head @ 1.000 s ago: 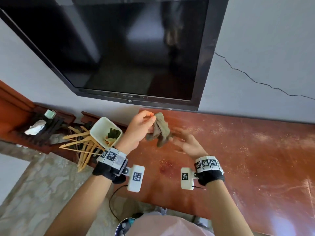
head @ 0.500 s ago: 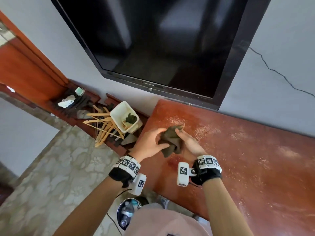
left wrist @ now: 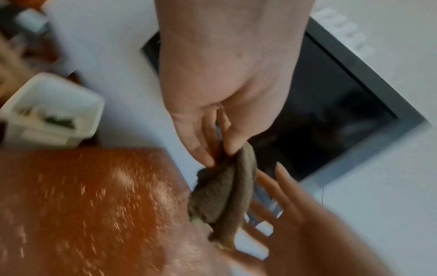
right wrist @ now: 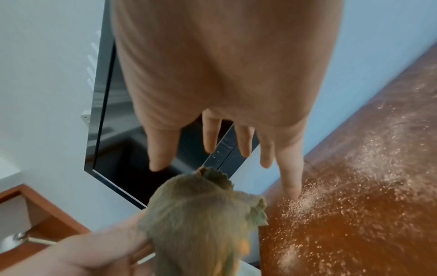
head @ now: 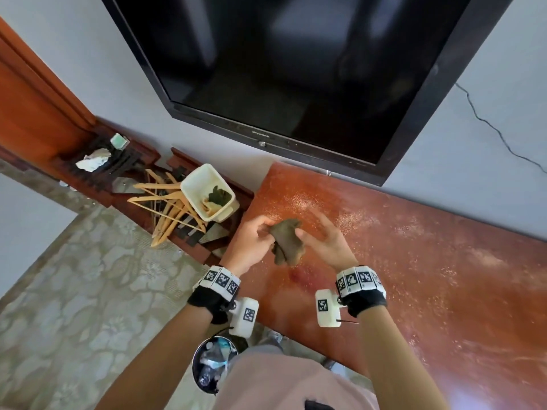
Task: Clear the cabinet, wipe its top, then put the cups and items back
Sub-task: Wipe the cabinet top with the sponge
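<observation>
Wiping step is starting: left hand [head: 251,241] is pinching crumpled grey-brown cloth [head: 286,242] above dusty red-brown wooden cabinet top [head: 414,261]; right hand [head: 324,242], fingers spread, is touching cloth. Next: bunching cloth, pressing down, sweeping dust.

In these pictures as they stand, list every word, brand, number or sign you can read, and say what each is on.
"Skyworth": on the lower bezel of the television, in small pale letters, head view only.
Wristbands and the white wrist camera boxes: black-and-white square code markers, no letters or numbers.
Bottles in the bin by the floor: any labels are too small to read.
Both wrist views: no text.
</observation>
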The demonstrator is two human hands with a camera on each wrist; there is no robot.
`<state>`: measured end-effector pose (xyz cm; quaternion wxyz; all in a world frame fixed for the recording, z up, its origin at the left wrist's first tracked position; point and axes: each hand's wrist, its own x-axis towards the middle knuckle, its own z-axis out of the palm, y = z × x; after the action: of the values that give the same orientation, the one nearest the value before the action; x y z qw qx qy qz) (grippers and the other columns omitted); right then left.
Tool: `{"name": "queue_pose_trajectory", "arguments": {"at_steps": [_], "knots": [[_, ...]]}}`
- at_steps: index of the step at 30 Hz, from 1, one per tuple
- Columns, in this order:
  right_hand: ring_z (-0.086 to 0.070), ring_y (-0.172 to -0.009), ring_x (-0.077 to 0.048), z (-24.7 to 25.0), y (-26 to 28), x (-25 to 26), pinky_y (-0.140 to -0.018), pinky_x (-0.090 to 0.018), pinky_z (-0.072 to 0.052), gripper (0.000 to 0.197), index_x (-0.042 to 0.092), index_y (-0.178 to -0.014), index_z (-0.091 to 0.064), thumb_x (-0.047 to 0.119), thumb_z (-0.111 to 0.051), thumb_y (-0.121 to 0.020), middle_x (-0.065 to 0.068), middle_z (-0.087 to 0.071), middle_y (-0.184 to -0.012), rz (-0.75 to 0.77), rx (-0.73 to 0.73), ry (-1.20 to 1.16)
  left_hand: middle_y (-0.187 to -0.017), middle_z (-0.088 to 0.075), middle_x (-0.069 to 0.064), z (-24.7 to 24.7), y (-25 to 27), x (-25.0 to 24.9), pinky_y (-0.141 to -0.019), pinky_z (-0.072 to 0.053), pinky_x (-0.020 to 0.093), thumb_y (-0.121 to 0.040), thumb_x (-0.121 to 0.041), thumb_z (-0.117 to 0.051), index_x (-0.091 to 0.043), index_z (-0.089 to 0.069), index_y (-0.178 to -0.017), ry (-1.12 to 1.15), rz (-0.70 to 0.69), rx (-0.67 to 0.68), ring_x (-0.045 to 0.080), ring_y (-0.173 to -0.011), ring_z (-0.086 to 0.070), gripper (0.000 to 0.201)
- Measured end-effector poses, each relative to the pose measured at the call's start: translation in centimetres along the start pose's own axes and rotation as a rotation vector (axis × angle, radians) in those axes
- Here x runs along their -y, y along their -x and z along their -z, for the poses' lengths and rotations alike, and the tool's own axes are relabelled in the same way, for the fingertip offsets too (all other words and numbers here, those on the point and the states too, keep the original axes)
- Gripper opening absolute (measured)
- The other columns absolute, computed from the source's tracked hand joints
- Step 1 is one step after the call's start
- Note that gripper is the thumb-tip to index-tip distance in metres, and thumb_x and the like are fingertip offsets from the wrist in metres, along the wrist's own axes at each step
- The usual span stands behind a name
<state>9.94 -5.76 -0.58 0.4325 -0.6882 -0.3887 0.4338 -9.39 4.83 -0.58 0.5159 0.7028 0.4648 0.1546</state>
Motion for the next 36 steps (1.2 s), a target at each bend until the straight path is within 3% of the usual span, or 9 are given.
{"name": "queue_pose_trajectory", "arguments": {"at_steps": [3,5,7,11,14,18,22,28,36], "knots": [[-0.059,-0.127,-0.017,-1.0,0.5,1.3,-0.096,-0.036,-0.056,0.06,0.034,-0.148,-0.047,0.041,-0.07,-0.093,0.002,-0.058,-0.143,-0.063,0.106,-0.324,-0.112,-0.073,0.014,0.1,-0.2,-1.1,-0.091,-0.059,0.043,-0.096,0.002,-0.064,-0.012,-0.067,-0.114,0.474,0.086,0.138,0.03,-0.108,-0.07,0.023],[-0.063,-0.122,-0.029,-1.6,0.9,1.4,-0.095,-0.051,-0.056,0.05,0.03,-0.143,-0.054,0.037,-0.067,-0.095,-0.012,-0.059,-0.139,-0.164,0.195,-0.6,-0.116,-0.071,0.017,0.1,-0.4,-1.2,-0.093,-0.058,0.039,-0.096,0.007,-0.061,-0.006,-0.064,-0.119,0.579,0.078,0.195,0.03,-0.112,-0.069,0.027],[-0.059,-0.125,-0.04,-1.9,1.0,0.9,-0.098,-0.063,-0.05,0.043,0.024,-0.141,-0.056,0.03,-0.064,-0.099,-0.017,-0.056,-0.142,-0.219,0.252,-0.792,-0.114,-0.073,0.012,0.2,-0.7,-0.6,-0.096,-0.057,0.038,-0.093,0.007,-0.064,-0.009,-0.066,-0.119,0.484,0.017,0.196,0.023,-0.11,-0.069,0.031],[-0.064,-0.11,-0.043,-2.4,0.7,-0.6,-0.081,-0.053,-0.06,0.044,0.011,-0.138,-0.056,0.011,-0.064,-0.095,-0.027,-0.054,-0.141,-0.345,0.225,-0.916,-0.108,-0.069,-0.014,1.1,-1.4,1.7,-0.094,-0.055,0.034,-0.083,-0.017,-0.078,-0.043,-0.07,-0.103,0.028,-0.128,0.078,0.007,-0.103,-0.067,0.034],[-0.066,-0.106,-0.044,-3.4,0.2,-1.7,-0.072,-0.052,-0.062,0.046,0.005,-0.134,-0.056,0.0,-0.067,-0.09,-0.029,-0.056,-0.135,-0.448,0.106,-0.803,-0.11,-0.059,-0.016,2.1,-1.4,4.1,-0.089,-0.052,0.028,-0.08,-0.029,-0.084,-0.038,-0.068,-0.11,-0.243,-0.135,0.09,-0.001,-0.093,-0.059,0.035],[-0.07,-0.1,-0.032,-4.7,-1.1,-3.0,-0.076,-0.048,-0.064,0.043,0.02,-0.125,-0.064,0.003,-0.076,-0.087,-0.013,-0.065,-0.123,-0.448,-0.043,-0.303,-0.115,-0.057,-0.009,3.8,-1.1,9.4,-0.094,-0.051,0.031,-0.086,-0.029,-0.08,-0.029,-0.065,-0.118,-0.476,0.038,0.081,0.008,-0.1,-0.06,0.035],[-0.07,-0.097,-0.022,-6.9,-2.5,-4.5,-0.081,-0.039,-0.063,0.047,0.02,-0.126,-0.065,0.012,-0.081,-0.083,-0.007,-0.071,-0.112,-0.4,-0.015,0.072,-0.14,-0.051,0.003,6.4,-0.7,15.5,-0.105,-0.049,0.039,-0.086,-0.026,-0.081,-0.021,-0.053,-0.14,-0.637,0.243,0.112,0.022,-0.124,-0.056,0.061],[-0.066,-0.086,-0.015,-14.0,-4.3,-5.4,-0.064,-0.015,-0.053,0.04,0.019,-0.122,-0.065,0.012,-0.079,-0.084,-0.002,-0.069,-0.104,-0.329,0.126,0.35,-0.161,-0.037,0.008,9.6,0.8,24.1,-0.116,-0.04,0.041,-0.083,-0.029,-0.084,-0.014,-0.029,-0.159,-0.611,0.492,0.267,0.027,-0.145,-0.041,0.095],[-0.07,-0.097,-0.025,-20.9,-10.6,-8.0,-0.091,-0.041,-0.06,0.041,0.03,-0.126,-0.063,0.01,-0.065,-0.09,-0.005,-0.065,-0.127,-0.038,0.063,0.549,-0.131,-0.07,0.008,9.5,1.4,29.4,-0.107,-0.05,0.038,-0.086,-0.018,-0.08,-0.008,-0.067,-0.132,-0.392,0.479,0.232,0.021,-0.119,-0.066,0.049]]}}
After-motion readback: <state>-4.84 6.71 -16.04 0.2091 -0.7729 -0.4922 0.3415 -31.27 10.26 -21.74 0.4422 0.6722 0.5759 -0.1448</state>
